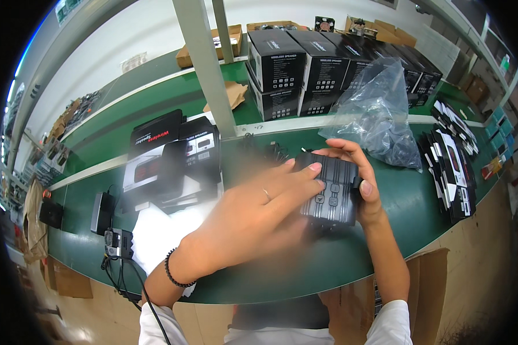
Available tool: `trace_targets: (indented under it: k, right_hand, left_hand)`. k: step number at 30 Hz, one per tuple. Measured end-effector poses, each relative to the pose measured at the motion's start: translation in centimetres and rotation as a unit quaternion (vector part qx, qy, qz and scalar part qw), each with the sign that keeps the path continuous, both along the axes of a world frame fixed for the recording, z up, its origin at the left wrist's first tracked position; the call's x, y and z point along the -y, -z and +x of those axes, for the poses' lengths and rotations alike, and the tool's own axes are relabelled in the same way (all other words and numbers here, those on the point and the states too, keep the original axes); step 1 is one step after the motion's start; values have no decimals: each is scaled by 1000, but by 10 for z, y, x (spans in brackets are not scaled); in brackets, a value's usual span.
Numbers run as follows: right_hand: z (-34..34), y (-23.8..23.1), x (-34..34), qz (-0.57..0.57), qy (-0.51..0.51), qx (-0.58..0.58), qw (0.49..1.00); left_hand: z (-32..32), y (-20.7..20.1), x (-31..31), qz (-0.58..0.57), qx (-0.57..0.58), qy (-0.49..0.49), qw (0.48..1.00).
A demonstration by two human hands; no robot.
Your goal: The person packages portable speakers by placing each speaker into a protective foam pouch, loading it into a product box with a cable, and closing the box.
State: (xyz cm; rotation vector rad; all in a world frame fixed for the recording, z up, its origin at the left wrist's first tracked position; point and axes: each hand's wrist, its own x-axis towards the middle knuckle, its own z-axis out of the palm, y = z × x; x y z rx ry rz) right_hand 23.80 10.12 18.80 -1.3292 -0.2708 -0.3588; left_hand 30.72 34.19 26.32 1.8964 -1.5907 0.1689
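Note:
A black, ribbed, box-shaped speaker (342, 198) with several raised buttons is between my hands, above the green bench. My right hand (369, 192) wraps its right side, the thumb at the near edge and the fingers behind the far edge. From the left, my left hand (253, 207) reaches across with its fingertips pressed on the buttoned face; its thumb is hidden. A ring and a dark bead bracelet (175, 269) are on that hand and wrist. White sheets (155, 233) lie under my left forearm.
Printed cartons (172, 152) lie left on the bench (394, 230). Black boxes (279, 63) stack behind a metal post (204, 63). A clear plastic bag (380, 123) and flat printed cards (449, 172) sit right. At left are a small device (118, 244) with cables and a dark box (102, 213).

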Motion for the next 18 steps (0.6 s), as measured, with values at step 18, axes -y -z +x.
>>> trace_targets:
  k: [18]
  right_hand:
    - [-41,-22,-19,-425,347,427,719]
  left_hand:
    - [0,5,-2,-8,54,-2,998]
